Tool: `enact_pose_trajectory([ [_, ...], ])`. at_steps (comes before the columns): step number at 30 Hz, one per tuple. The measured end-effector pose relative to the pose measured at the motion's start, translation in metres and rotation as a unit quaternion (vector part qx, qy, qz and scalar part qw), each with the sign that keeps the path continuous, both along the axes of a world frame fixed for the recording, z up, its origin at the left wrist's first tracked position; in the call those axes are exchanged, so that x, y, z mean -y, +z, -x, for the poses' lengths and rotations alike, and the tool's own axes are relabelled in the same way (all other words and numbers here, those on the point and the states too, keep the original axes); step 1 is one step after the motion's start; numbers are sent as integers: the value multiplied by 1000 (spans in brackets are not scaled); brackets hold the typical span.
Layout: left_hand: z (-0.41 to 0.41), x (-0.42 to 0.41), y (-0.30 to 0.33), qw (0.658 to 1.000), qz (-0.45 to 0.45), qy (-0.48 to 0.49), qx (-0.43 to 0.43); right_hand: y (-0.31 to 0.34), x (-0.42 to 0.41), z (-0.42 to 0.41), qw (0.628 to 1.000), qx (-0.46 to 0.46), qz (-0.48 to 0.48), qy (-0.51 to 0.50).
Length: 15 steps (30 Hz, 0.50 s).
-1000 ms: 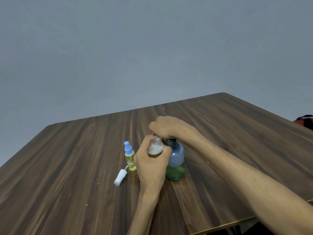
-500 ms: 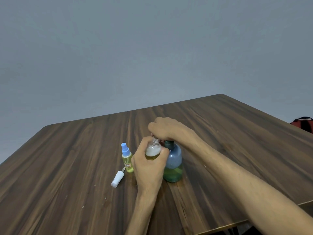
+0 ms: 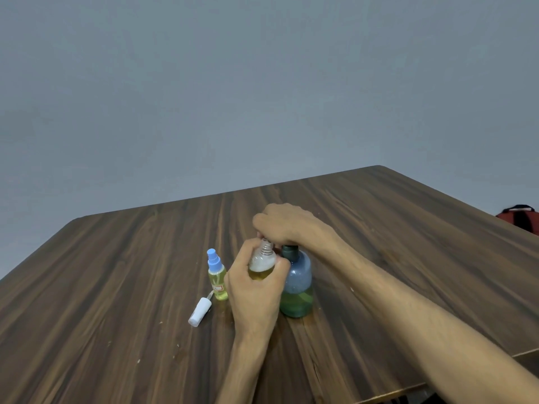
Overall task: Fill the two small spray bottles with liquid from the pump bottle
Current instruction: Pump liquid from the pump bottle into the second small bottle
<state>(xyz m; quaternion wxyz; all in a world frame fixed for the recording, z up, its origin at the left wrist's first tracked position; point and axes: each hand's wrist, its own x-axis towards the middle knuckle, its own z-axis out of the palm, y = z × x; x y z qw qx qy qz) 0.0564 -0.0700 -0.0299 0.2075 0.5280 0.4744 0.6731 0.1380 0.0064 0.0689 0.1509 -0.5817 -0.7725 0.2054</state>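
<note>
Now: both hands at the pump bottle, one spray bottle open

Broadly, a dark wooden table (image 3: 408, 243) carries everything, well in from its near edge. The right hand (image 3: 287, 224) lies curled over the top of the blue-green pump bottle (image 3: 297, 287), its fingers closed down on the pump head, which they hide. The left hand (image 3: 256, 290) grips an uncapped spray bottle (image 3: 262, 262), upright and touching the pump bottle's left side, yellow liquid and foam inside. Just left stands a second spray bottle (image 3: 217, 277) with a blue sprayer, yellow-filled. Nearer the front edge, a white spray cap (image 3: 199, 312) lies on its side.
</note>
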Motion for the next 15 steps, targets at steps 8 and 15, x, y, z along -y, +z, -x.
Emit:
enact_pose_trajectory([
  [8, 0, 1, 0, 1000, -1, 0, 2, 1, 2, 1, 1000, 12, 19, 7],
  [15, 1, 1, 0, 1000, 0, -2, -1, -1, -1, 0, 1000, 2, 7, 9],
])
